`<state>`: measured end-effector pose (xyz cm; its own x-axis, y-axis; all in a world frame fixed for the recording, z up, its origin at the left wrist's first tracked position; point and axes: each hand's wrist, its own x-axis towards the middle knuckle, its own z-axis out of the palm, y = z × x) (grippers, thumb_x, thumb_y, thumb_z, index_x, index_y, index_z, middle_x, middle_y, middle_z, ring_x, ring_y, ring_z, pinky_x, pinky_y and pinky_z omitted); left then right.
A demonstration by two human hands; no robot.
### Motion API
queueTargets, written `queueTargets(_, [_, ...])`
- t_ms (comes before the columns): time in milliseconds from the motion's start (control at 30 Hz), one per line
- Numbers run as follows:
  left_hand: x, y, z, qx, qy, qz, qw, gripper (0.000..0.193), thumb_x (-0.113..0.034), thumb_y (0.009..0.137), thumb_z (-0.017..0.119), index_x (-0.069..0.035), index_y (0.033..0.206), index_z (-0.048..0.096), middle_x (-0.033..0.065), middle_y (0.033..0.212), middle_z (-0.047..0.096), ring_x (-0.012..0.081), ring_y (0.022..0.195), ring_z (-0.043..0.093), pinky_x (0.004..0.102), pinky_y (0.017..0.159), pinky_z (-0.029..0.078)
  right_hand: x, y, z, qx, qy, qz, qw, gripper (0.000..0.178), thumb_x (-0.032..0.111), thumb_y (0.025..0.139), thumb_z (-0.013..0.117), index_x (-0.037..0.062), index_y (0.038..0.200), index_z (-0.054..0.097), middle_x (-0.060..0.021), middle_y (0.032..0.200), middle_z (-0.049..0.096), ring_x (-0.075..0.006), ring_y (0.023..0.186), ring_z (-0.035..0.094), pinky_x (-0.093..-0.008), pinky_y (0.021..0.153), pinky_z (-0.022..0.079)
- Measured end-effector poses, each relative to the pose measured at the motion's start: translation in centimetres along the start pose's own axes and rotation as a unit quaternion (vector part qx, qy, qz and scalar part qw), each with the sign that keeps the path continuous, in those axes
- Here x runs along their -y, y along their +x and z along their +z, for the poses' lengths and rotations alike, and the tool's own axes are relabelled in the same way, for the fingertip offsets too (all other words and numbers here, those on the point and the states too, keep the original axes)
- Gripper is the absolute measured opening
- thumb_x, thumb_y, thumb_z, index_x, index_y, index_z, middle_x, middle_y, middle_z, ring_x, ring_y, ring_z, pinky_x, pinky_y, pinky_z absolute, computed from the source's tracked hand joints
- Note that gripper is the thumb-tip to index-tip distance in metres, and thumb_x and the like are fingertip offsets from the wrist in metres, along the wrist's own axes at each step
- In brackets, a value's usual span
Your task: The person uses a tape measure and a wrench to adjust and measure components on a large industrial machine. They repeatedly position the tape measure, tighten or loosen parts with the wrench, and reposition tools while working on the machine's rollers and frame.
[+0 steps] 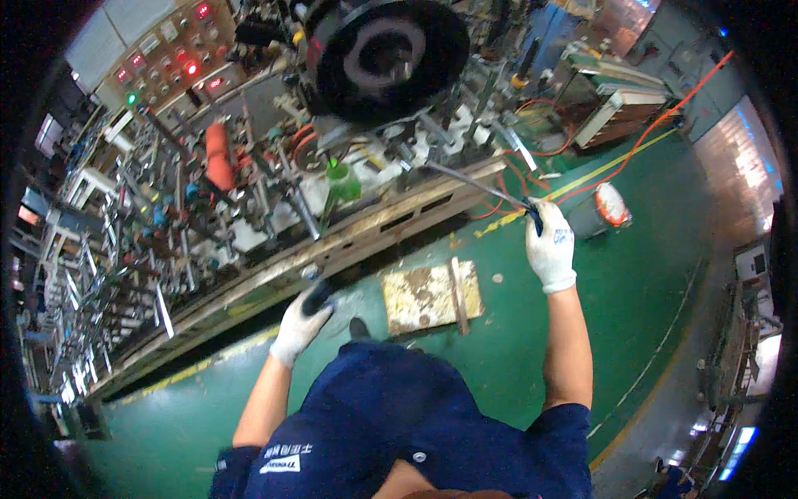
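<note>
- We grip one long metal rod point(478, 185) by its dark-sleeved near end; it runs from our right hand point(551, 249) up into the machine point(332, 166). It looks stiff and fairly heavy, best held at that end.
- Left hand point(299, 326), gloved, is clenched around one dark handle point(318, 293) at the machine's frame.
- We count two white gloves, one black reel point(384, 54), one floor board point(432, 295).

A green floor point(532, 349) carries a stained yellowish board point(428, 295) with a wooden stick point(458, 295) across it.
</note>
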<state>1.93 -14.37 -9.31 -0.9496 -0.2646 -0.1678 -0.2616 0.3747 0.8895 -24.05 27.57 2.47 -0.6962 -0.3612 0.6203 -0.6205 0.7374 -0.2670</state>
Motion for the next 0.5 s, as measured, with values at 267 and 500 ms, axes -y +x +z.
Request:
queueTargets(267, [-20.2,0.9,4.0,0.136,-0.339,0.058,0.929,0.061,-0.011,0.094,0.075,0.003,0.147,0.050,0.0155,0.128,0.067,0.0200,0.113,0.067,0.0331,0.096,0.055,6.2,-8.9,-3.0,0.030,-0.001,0.070,0.997,0.033,0.006,0.087,0.068,0.0077,0.120,0.067,-0.0131,0.112,0.069,-0.0320,0.100,0.068,-0.0414,0.087,0.055])
queueTargets(500, [-20.5,-0.8,6.3,0.028,-0.252,0.030,0.967,0.021,-0.014,0.101,0.063,0.005,0.109,0.070,0.0109,0.094,0.073,0.0158,0.080,0.071,0.0290,0.069,0.056,6.8,-11.7,-4.7,0.040,-0.084,0.048,0.994,0.043,0.010,0.086,0.068,0.0121,0.129,0.066,-0.0128,0.117,0.068,-0.0300,0.104,0.066,-0.0420,0.092,0.052])
